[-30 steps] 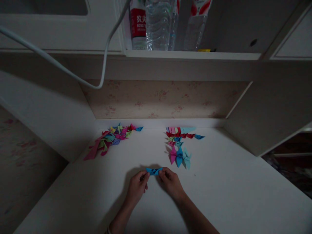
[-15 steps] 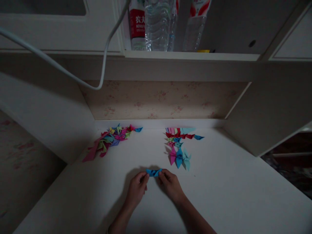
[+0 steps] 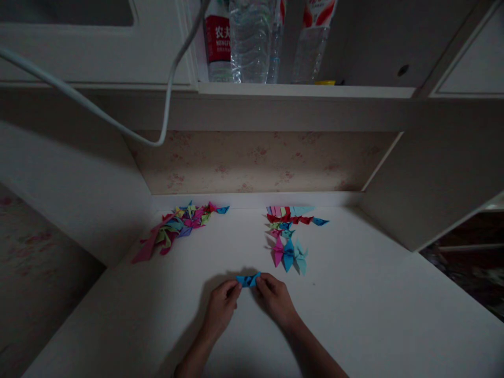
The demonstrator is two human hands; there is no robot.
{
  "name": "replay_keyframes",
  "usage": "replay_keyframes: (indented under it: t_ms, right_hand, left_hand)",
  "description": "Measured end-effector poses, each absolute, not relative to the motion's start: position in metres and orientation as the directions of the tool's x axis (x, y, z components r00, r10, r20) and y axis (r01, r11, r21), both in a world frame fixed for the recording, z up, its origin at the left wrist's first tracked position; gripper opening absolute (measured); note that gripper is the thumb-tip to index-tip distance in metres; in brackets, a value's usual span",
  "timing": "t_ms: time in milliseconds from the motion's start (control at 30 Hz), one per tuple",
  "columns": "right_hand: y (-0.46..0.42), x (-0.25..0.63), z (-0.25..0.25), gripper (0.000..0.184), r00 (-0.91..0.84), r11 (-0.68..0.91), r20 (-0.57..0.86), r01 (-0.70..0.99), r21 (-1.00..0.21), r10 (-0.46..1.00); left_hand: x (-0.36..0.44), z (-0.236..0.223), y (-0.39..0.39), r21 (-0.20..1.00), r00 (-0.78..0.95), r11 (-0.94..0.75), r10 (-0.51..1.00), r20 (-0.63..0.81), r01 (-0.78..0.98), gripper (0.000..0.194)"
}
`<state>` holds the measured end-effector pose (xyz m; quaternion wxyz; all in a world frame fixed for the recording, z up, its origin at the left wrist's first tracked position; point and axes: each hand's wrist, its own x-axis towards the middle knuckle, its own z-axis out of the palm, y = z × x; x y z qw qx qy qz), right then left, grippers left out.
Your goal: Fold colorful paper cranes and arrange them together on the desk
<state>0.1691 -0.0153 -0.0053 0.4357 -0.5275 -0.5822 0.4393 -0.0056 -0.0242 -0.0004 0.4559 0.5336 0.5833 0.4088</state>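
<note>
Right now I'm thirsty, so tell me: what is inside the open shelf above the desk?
Plastic bottles, one with a red label, and something yellow at the front edge. The bottles cover what lies behind them.

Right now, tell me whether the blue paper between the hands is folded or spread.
Folded: the blue paper shows creases and overlapping layers between the left hand and right hand.

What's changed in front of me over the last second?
Very little: the blue paper now tilts slightly, its left end a touch lower than its right. Nothing was taken hold of or let go; the left hand and right hand still pinch its ends. The colorful pile, the rows of folded paper and the bottles stayed put.
</note>
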Motion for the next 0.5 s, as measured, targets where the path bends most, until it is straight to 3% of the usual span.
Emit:
replay_keyframes:
  t_ms: [500]
  right_hand:
    - [-0.0166, 0.1681, -0.0053, 0.036, -0.067, 0.026, 0.014, 0.183, -0.983, 0.998]
  left_hand:
    - [-0.0065, -0.0064, -0.024, 0.958, 0.025, 0.053, 0.998, -0.063, 0.282, 0.033]
